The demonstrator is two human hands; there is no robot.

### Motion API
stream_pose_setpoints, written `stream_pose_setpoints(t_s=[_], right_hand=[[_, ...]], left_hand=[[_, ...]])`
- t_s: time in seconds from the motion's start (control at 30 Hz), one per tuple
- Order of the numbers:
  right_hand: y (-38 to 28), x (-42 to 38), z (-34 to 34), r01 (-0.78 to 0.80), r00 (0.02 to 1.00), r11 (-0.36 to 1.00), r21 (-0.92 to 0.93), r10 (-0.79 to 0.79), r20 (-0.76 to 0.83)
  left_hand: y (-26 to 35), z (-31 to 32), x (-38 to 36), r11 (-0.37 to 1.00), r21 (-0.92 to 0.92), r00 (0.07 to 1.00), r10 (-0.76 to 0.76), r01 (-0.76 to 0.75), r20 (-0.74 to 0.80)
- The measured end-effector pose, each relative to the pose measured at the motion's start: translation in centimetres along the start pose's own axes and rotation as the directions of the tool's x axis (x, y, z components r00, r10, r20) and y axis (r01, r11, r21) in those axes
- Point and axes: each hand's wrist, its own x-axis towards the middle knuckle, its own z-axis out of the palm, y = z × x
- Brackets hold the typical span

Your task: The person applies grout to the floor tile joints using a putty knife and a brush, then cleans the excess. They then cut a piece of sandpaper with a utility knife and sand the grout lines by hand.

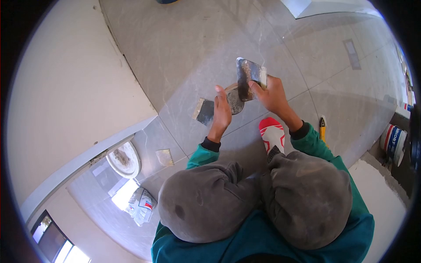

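Observation:
My right hand (275, 95) grips a broad, flat putty knife (251, 72), with the thumb pressed on its dark, stained face and a pale strip along its right edge. My left hand (222, 109) is closed around a second scraper (205, 111), whose dark plate with a light, worn edge sticks out to the left. Between the hands is a round grey piece (235, 101), close to the lower edge of the right-hand knife; what it belongs to is partly hidden. Both hands are above the tiled floor, in front of my knees.
A yellow-and-black utility knife (322, 129) lies on the tiles at right. A small notched piece (165, 158) lies at left, near a round white lid or tub (124, 159) and a plastic container (142, 206). A labelled bucket (394, 139) stands far right. A pale wall (74, 79) borders the left.

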Motion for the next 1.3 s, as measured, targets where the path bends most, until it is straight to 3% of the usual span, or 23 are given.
stream_pose_setpoints(t_s=[0.03, 0.07, 0.17, 0.23, 0.37, 0.43, 0.47, 0.57, 0.6, 0.63, 0.67, 0.77, 0.83, 0.9, 0.93, 0.97, 1.0, 1.03, 1.1, 1.13, 1.17, 1.23, 1.3], right_hand=[[-0.3, -0.4, 0.3, 0.119, 0.991, 0.984, -0.132, -0.127, -0.053], [-0.9, -0.7, 0.4, 0.114, 0.991, 0.985, -0.131, -0.122, -0.057], [-2.0, -0.6, 0.0, -0.018, 1.000, 0.993, -0.119, 0.020, 0.012], [-0.9, -0.4, 0.1, -0.208, 0.966, 0.978, -0.016, 0.208, 0.154], [0.3, -1.0, 1.9, -0.071, 0.991, 0.996, -0.054, 0.076, 0.107], [-0.7, -1.1, 2.5, -0.034, 0.988, 0.998, 0.053, 0.025, 0.150], [-1.4, -1.1, 2.3, -0.191, 0.965, 0.971, 0.143, 0.159, 0.210], [-0.5, -0.4, 2.5, -0.203, 0.977, 0.975, 0.093, 0.195, 0.090], [-0.4, -0.6, 2.6, -0.203, 0.977, 0.975, 0.094, 0.194, 0.093], [-1.3, -0.9, 2.4, -0.072, 0.982, 0.997, -0.021, 0.074, 0.173], [-1.8, -1.1, 2.1, 0.068, 0.966, 0.990, -0.125, -0.034, 0.258], [-2.3, -0.9, 1.7, -0.062, 0.979, 0.996, -0.057, 0.071, 0.189], [-0.9, -0.6, 2.0, -0.116, 0.976, 0.982, -0.149, 0.141, 0.166], [-1.6, -0.8, 1.4, -0.092, 0.931, 0.995, 0.029, 0.076, 0.357], [-2.3, -1.2, 0.6, -0.101, 0.929, 0.994, 0.032, 0.083, 0.360], [-3.3, -1.1, -0.5, -0.004, 0.962, 0.993, -0.119, 0.037, 0.272], [-4.1, -0.8, -1.3, 0.090, 0.980, 0.957, -0.275, -0.036, 0.194], [-4.5, -0.7, -1.7, 0.098, 0.978, 0.958, -0.270, -0.042, 0.204], [-5.0, -1.0, -2.3, 0.379, 0.925, 0.809, -0.450, -0.309, 0.222], [-5.0, -1.6, -1.8, 0.494, 0.869, 0.730, -0.472, -0.393, 0.301], [-5.4, -2.3, -1.4, 0.488, 0.872, 0.733, -0.474, -0.388, 0.298], [-6.7, -3.4, -0.8, 0.627, 0.762, 0.638, -0.447, -0.384, 0.522], [-6.1, -3.6, 0.0, 0.672, 0.731, 0.591, -0.446, -0.436, 0.525]], left_hand=[[-0.1, 0.1, -0.3, 1.000, 0.002, 1.000, -0.005, 0.005, 0.002], [-0.2, 0.4, -0.4, 0.997, 0.068, 0.999, 0.047, -0.046, -0.013], [-0.7, 1.2, -0.1, 0.979, 0.116, 0.984, 0.174, -0.168, -0.047], [-1.4, 1.5, 0.1, 0.966, 0.101, 0.967, 0.245, -0.237, -0.065], [-1.4, 1.5, -0.1, 0.973, 0.099, 0.973, 0.217, -0.210, -0.072], [-1.1, 0.9, -0.1, 0.981, 0.112, 0.985, 0.164, -0.157, -0.060], [-1.1, 0.5, 0.1, 0.986, 0.045, 0.984, 0.162, -0.159, -0.079], [-0.9, 0.6, 0.3, 0.983, -0.012, 0.973, 0.182, -0.185, -0.141], [-1.0, 0.7, 0.5, 0.970, 0.086, 0.960, 0.238, -0.227, -0.145], [-1.3, 0.7, 0.5, 0.947, 0.182, 0.947, 0.290, -0.263, -0.139], [-1.6, 0.4, 0.2, 0.966, 0.048, 0.958, 0.259, -0.255, -0.121], [-0.3, 0.4, -0.1, 0.974, 0.081, 0.971, 0.217, -0.210, -0.096], [-0.4, -0.1, 0.1, 0.952, 0.121, 0.952, 0.294, -0.282, -0.091], [-0.9, -0.8, 0.8, 0.889, 0.192, 0.902, 0.429, -0.415, -0.038], [-1.3, -1.8, 1.1, 0.893, 0.125, 0.898, 0.438, -0.431, -0.033], [-0.6, -2.2, 0.7, 0.895, 0.131, 0.899, 0.436, -0.427, -0.043], [0.1, -2.5, 0.6, 0.836, 0.299, 0.875, 0.484, -0.460, -0.006], [1.0, -2.6, 0.3, 0.751, 0.456, 0.855, 0.516, -0.478, 0.046], [1.0, -2.8, 0.3, 0.761, 0.480, 0.883, 0.465, -0.436, 0.065], [0.3, -3.0, 0.5, 0.763, 0.465, 0.884, 0.455, -0.449, 0.106], [-0.4, -3.2, 0.6, 0.767, 0.449, 0.884, 0.443, -0.459, 0.147], [-0.3, -2.9, 0.4, 0.718, 0.460, 0.848, 0.496, -0.521, 0.187], [0.2, -3.1, 0.2, 0.663, 0.474, 0.807, 0.548, -0.579, 0.220]])
